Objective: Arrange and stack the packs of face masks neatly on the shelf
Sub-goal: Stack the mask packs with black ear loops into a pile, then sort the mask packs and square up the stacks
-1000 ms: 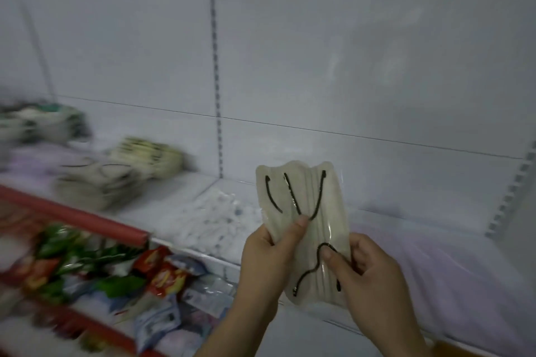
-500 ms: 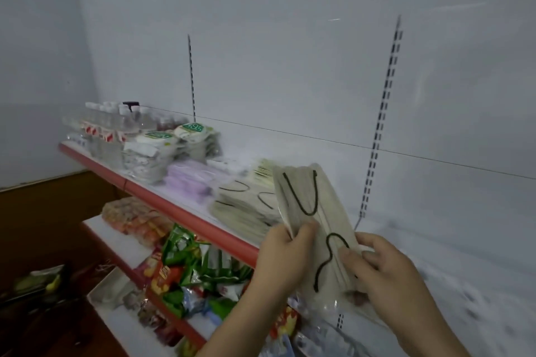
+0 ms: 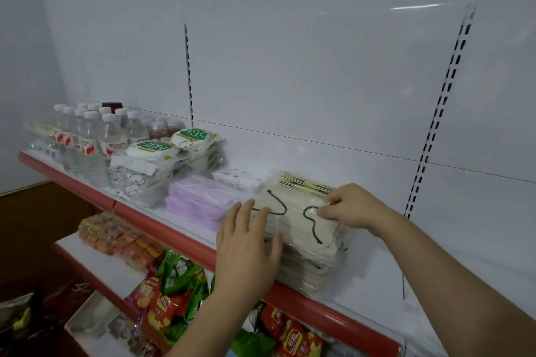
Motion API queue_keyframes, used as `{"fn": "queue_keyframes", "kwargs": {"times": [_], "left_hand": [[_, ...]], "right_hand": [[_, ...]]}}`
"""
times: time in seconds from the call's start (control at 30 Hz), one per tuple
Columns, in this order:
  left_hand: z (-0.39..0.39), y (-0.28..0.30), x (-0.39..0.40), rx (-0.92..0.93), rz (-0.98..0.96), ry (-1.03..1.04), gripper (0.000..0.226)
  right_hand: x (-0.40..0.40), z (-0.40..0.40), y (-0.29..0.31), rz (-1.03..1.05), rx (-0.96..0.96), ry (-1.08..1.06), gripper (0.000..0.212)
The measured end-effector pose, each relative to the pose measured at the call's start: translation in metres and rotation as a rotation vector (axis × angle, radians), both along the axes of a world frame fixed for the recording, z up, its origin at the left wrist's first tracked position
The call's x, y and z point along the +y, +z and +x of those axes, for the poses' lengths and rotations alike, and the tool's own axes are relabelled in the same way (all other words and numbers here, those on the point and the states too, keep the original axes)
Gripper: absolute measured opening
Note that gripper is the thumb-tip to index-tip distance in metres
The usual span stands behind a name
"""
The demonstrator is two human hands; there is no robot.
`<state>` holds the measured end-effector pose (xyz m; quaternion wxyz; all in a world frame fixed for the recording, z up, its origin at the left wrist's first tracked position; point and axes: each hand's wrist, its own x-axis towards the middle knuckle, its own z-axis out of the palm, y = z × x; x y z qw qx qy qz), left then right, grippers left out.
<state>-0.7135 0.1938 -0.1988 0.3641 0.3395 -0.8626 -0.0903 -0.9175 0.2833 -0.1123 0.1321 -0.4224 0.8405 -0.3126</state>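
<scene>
Shelf (image 3: 377,293) — beige mask packs (image 3: 298,229), seemingly stacked.

The beige mask pack (image 3: 295,219) with black ear loops lies flat on top of a stack of like packs (image 3: 307,264) at the shelf's (image 3: 377,293) red front edge. Left of that stack lie lilac packs (image 3: 200,200); farther left, white N95 packs (image 3: 162,159).

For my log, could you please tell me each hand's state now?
Left hand: open, fingers on the beige mask pack.
Right hand: pinching that pack.
</scene>
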Motion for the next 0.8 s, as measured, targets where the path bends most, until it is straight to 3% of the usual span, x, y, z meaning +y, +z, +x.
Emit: {"fn": "queue_keyframes", "kwargs": {"times": [0.13, 0.23, 0.37, 0.63, 0.8], "left_hand": [[-0.010, -0.010, -0.009, -0.036, -0.055, -0.003, 0.038], [-0.014, -0.010, -0.013, -0.002, -0.049, 0.003, 0.038], [-0.015, -0.002, -0.009, 0.137, -0.083, -0.048, 0.038], [-0.045, 0.022, 0.044, 0.315, -0.135, -0.347, 0.027], [-0.079, 0.025, 0.118, 0.336, -0.008, -0.629, 0.023]], "right_hand": [[-0.010, -0.007, -0.013, 0.070, 0.121, 0.027, 0.017], [-0.007, -0.007, -0.013, 0.077, 0.175, 0.036, 0.042], [0.005, -0.008, -0.005, 0.016, 0.193, 0.038, 0.040], [0.071, 0.007, 0.007, -0.220, 0.255, -0.034, 0.018], [0.165, 0.004, 0.003, -0.255, 0.257, -0.204, 0.011]]}}
